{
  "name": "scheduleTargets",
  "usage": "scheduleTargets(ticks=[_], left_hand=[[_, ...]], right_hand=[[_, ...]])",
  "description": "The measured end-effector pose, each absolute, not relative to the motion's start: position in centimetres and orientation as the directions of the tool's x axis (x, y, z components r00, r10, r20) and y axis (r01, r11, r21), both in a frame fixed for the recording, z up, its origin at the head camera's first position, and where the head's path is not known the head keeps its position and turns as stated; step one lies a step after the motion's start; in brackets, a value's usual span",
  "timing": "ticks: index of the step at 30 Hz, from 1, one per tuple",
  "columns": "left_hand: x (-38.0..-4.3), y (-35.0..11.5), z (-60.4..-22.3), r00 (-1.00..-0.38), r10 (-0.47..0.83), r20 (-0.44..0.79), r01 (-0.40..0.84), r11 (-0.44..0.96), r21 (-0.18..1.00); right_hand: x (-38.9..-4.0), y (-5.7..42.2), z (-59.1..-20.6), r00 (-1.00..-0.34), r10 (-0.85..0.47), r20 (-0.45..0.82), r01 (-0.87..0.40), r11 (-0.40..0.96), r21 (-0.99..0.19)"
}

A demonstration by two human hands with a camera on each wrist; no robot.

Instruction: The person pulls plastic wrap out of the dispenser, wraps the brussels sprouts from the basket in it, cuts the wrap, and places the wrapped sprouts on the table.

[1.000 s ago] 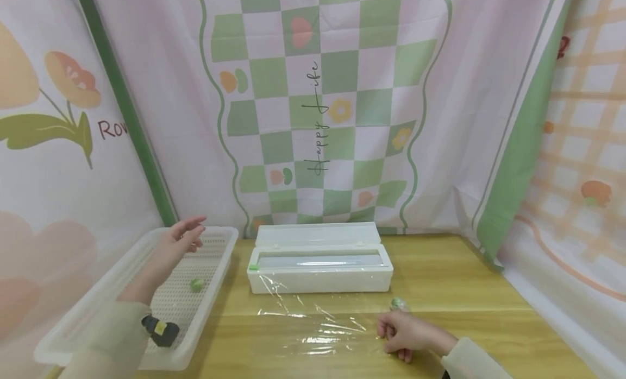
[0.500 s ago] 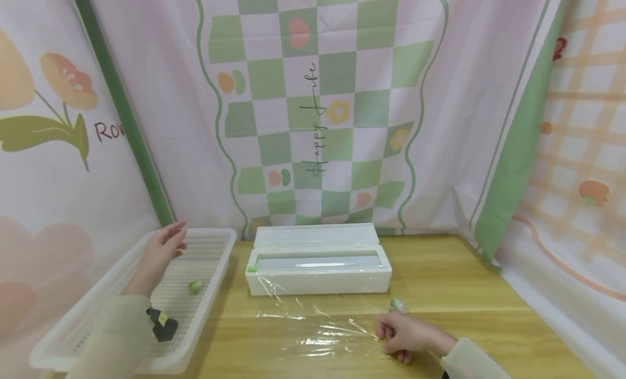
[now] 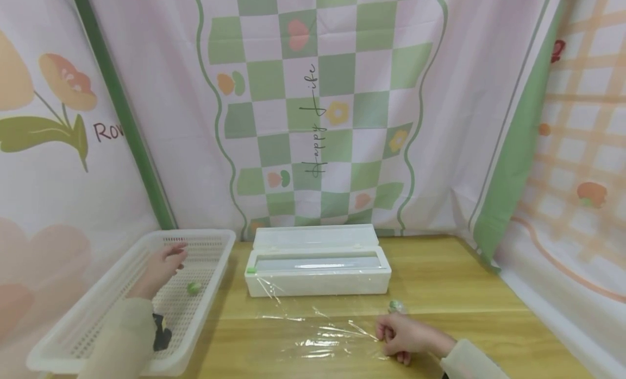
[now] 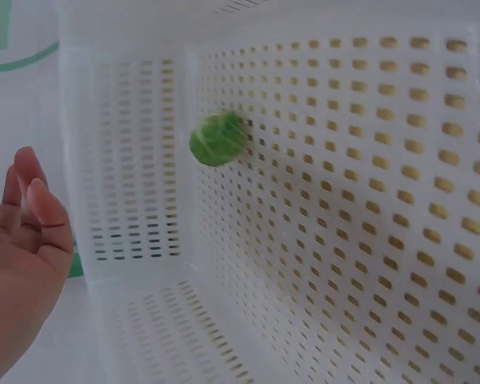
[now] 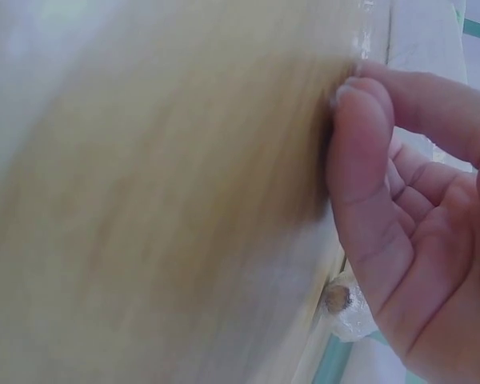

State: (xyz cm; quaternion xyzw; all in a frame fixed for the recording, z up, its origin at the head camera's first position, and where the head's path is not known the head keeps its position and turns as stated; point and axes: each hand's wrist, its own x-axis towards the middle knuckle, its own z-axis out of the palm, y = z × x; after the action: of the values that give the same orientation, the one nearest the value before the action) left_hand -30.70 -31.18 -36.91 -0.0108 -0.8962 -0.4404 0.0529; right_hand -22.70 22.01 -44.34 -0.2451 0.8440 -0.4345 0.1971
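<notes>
My left hand [image 3: 160, 267] is over the white perforated basket [image 3: 215, 303], its fingers relaxed and holding nothing. On the basket's floor lies one green Brussels sprout [image 4: 218, 138], apart from that hand. Clear plastic wrap [image 3: 320, 335] stretches forward from the white wrap dispenser [image 3: 318, 284] across the table. With thumb and forefinger my right hand [image 3: 408, 335] pinches the wrap's right-hand corner, low at the tabletop. Just beyond the right hand sits a second sprout [image 3: 396, 306], wrapped in film; its brown cut end shows in the right wrist view.
The dispenser's lid [image 3: 315, 236] stands raised at the back, and a green slider [image 3: 251, 270] sits at its left end. Printed cloth curtains [image 3: 318, 124] enclose the wooden table [image 3: 469, 292] on the back and both sides.
My left hand has moved left and then lower over the basket. The right hand keeps its pinch on the wrap and stays in place.
</notes>
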Motion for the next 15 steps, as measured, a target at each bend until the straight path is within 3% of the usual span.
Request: scheduleTargets(ticks=[7,15], left_hand=[[-30.8,-31.8,-38.6,-0.976,0.103,0.190,0.210,0.658,0.724],[-31.0,-32.0,-39.4,-0.978,0.197,0.074,0.187,0.650,0.737]], right_hand=[[-22.8,22.0,-44.4,-0.798,-0.589,-0.127,-0.241,0.504,-0.829],[-22.8,22.1,-44.4,-0.796,-0.591,-0.128,-0.239,0.502,-0.831]])
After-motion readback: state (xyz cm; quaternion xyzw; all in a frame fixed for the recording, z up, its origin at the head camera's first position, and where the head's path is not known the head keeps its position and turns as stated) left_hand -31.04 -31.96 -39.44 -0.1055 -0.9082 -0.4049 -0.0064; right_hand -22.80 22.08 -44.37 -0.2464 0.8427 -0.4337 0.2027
